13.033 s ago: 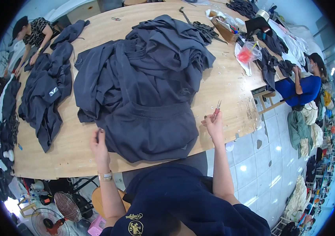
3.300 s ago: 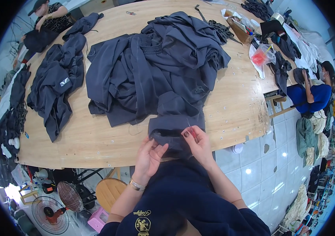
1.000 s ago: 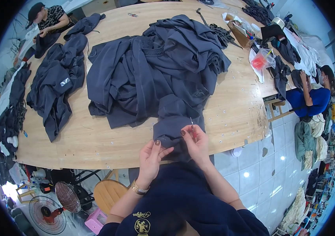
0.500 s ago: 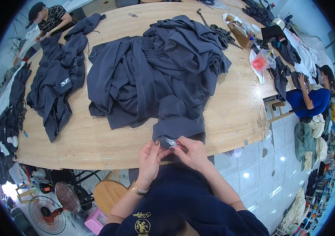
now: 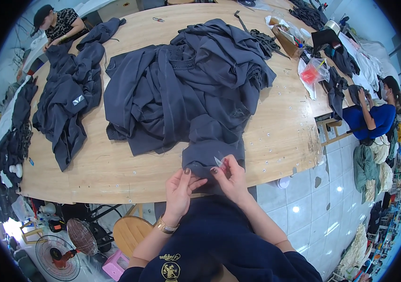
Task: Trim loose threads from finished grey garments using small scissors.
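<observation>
A dark grey garment (image 5: 215, 150) hangs over the table's near edge, one end toward me. My left hand (image 5: 178, 191) pinches its hem between thumb and fingers. Closed around a small pair of thread snips (image 5: 218, 162) is my right hand (image 5: 233, 182), just right of the left one and over the same cloth. The pale, pointed blades stick up and away from the fingers; the handle is mostly hidden in the palm. Behind, the cloth runs into a large crumpled heap of dark grey garments (image 5: 148, 103) with gathered waistbands.
More grey clothing (image 5: 71, 103) lies at left, where a person in a cap (image 5: 61, 26) handles it. Another pair of snips (image 5: 158, 19) rests at the far edge. A bagged red drink (image 5: 311, 74) stands at right, near a person in blue (image 5: 374, 117). Below are a stool (image 5: 132, 234) and fan (image 5: 58, 256).
My right hand has moved up and slightly right, away from the left fingers, and the snips' blades now point upward instead of toward the left hand. The left hand stays at the hem.
</observation>
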Available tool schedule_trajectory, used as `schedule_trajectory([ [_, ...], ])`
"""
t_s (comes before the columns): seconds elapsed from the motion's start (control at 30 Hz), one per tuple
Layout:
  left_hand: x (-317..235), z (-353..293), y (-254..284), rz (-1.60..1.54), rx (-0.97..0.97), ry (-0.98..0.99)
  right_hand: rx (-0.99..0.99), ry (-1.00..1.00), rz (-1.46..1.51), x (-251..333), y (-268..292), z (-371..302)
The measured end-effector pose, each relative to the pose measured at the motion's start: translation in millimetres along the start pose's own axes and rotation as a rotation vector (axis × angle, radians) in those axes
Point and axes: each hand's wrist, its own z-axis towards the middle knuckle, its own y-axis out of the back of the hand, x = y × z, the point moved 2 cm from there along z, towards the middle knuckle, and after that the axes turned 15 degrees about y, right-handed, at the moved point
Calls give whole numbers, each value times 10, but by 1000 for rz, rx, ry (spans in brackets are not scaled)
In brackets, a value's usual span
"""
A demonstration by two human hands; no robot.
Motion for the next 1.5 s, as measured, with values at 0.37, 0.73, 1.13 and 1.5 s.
schedule_trajectory([
  [0.37, -428, 9, -54, 888, -288, -93, 44, -20, 135, -72, 13, 18],
  [0.73, -583, 459, -229, 1000, 424, -133, -67, -154, 818, -35, 332, 250],
  [1.13, -318, 509, -41, 288, 136, 43, -115, 252, -278, 37, 416, 241],
  [1.5, -441, 387, -241, 221, 78, -32, 174, 338, -580, 157, 272, 196],
])
